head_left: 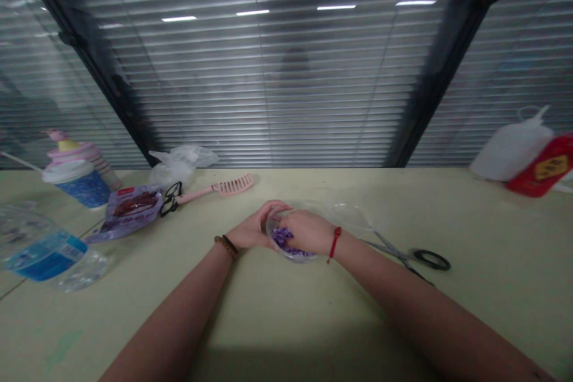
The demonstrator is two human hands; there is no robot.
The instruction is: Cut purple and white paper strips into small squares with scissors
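A clear round plastic bowl (293, 258) stands at the middle of the table with purple shreds (283, 237) inside. My left hand (257, 228) is wrapped round the bowl's left side, its thumb and fingers at the rim. Reaching in from the right, my right hand (308, 231) has its fingers down among the purple shreds; the fingertips are hidden, so whether they grip any is unclear. Just right of the bowl lies a clear round lid (347, 215). Beyond my right wrist rests a pair of scissors (398, 253) with black handles, partly behind my forearm.
On the left are a pink hairbrush (235, 185), glasses (171, 198), a purple snack bag (134, 209), a paper cup (83, 184), a clear plastic bag (179, 164) and a lying water bottle (47, 256). Far right stand a white squeeze bottle (510, 146) and a red package (544, 167). Window blinds rise behind.
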